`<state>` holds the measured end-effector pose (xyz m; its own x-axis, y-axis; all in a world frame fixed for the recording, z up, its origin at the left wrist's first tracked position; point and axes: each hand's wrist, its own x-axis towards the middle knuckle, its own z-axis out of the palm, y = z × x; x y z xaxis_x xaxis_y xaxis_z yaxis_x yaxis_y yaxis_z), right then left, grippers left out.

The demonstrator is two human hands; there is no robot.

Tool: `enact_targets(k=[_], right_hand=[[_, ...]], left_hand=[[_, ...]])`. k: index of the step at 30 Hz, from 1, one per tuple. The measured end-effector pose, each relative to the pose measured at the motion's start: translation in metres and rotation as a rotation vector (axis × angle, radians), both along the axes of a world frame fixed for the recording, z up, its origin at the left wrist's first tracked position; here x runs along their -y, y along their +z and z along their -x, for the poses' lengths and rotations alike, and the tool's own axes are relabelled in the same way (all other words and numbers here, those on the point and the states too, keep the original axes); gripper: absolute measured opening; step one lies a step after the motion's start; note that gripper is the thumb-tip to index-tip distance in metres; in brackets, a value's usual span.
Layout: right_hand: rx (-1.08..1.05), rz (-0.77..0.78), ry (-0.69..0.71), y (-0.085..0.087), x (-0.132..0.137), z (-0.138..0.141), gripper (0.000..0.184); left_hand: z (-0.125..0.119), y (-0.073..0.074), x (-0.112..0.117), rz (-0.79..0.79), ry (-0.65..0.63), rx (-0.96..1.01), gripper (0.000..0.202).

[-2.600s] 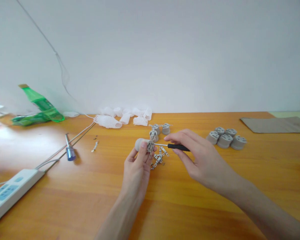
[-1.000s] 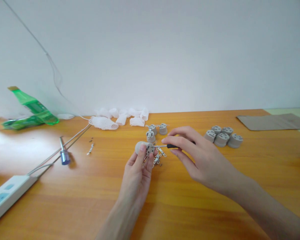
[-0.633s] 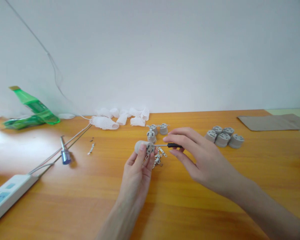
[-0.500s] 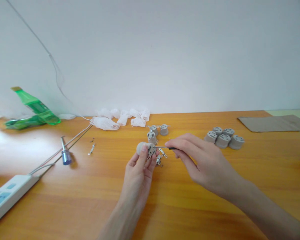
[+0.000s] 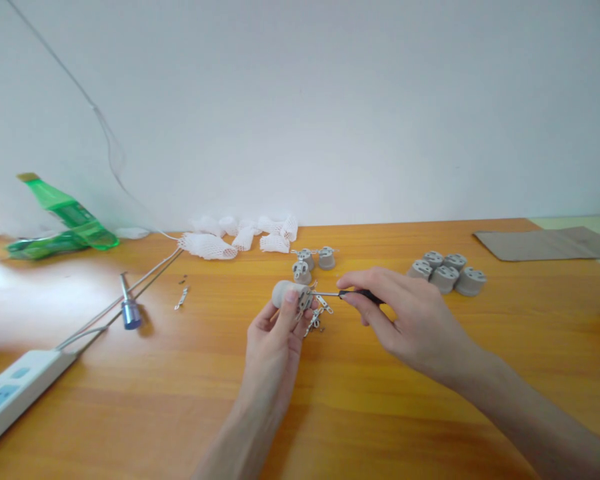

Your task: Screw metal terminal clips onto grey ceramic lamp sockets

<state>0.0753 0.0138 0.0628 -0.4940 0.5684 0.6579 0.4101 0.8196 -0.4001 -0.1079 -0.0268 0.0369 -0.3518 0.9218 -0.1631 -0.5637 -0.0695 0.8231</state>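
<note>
Between the thumb and fingers of my left hand is a grey ceramic lamp holder, lying on its side with its slotted end facing right. My right hand grips a screwdriver by its black handle. The thin metal shaft points left, and its tip meets the slotted end of the lamp holder. Small metal strips lie on the table just behind and below my left fingertips, partly hidden by them. A few more grey lamp holders with metal strips on top stand beyond my hands.
Several grey lamp holders stand grouped at the right, near brown cardboard. White foam nets lie by the wall. To the left are a blue-handled screwdriver, a metal strip, a power strip, cables and green bottles.
My right thumb and fingers have shifted on the screwdriver, so more of its black handle shows. The tip stays at the lamp holder, and my left hand keeps its hold.
</note>
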Motion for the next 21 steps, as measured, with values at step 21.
enact_targets(k=[21], right_hand=[[0.008, -0.08, -0.013, -0.0042, 0.0041, 0.0025, 0.025]], left_hand=[[-0.0005, -0.0003, -0.0017, -0.003, 0.035, -0.011, 0.037]])
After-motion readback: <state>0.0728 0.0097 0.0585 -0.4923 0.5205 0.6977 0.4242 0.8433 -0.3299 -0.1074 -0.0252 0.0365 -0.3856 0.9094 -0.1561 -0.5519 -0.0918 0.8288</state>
